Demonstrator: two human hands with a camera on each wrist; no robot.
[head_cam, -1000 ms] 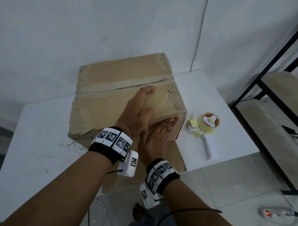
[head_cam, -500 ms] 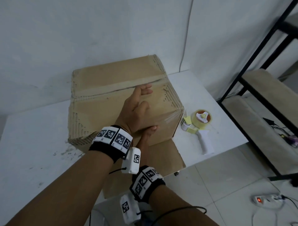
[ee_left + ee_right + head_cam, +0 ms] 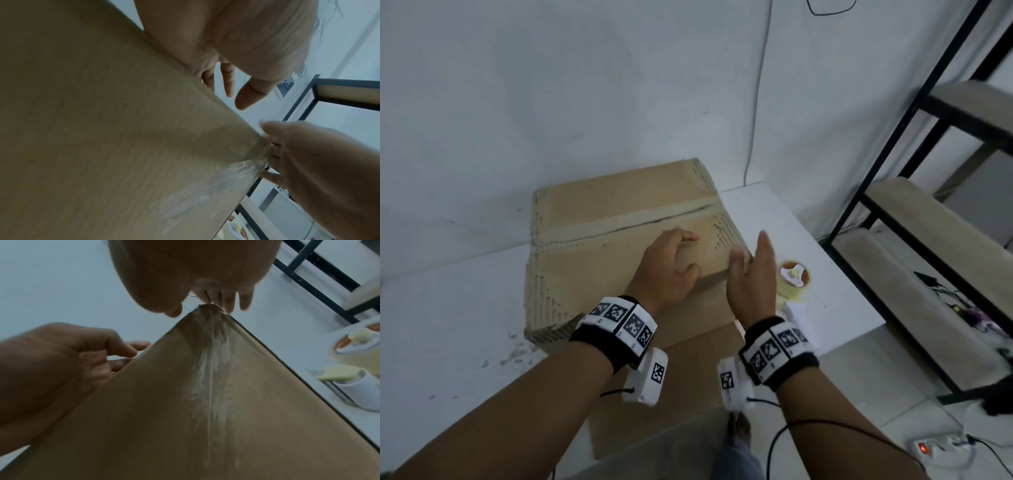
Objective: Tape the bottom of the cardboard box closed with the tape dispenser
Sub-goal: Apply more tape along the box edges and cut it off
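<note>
**Both hands at the near right corner of the box, dispenser set down**

White table (image 3: 441, 329), scuffed with small specks near the box's left corner. Cardboard box (image 3: 599, 236) sits on it against the wall, flaps uppermost, one dark seam running across the top face. No print or label readable on the cardboard.

Left hand (image 3: 669, 270) rests on the top face near the right corner, fingers loosely bent, gripping nothing. Clear tape (image 3: 211, 386) runs down over that corner, wrinkled and whitish in the right wrist view.

Right hand (image 3: 751, 284) is held edge-on just beside the corner, fingers straight, fingertips (image 3: 228, 305) at the corner's tip; whether they actually touch it cannot be told. It holds nothing.

Both wrists wear black bands carrying square black-and-white coded markers; no legible text on them.

Tape dispenser (image 3: 794, 284) lies on the table right of the box, partly behind the right hand, touched by neither hand. No brand readable.

Black-framed shelving (image 3: 893, 164) stands at far right.
</note>
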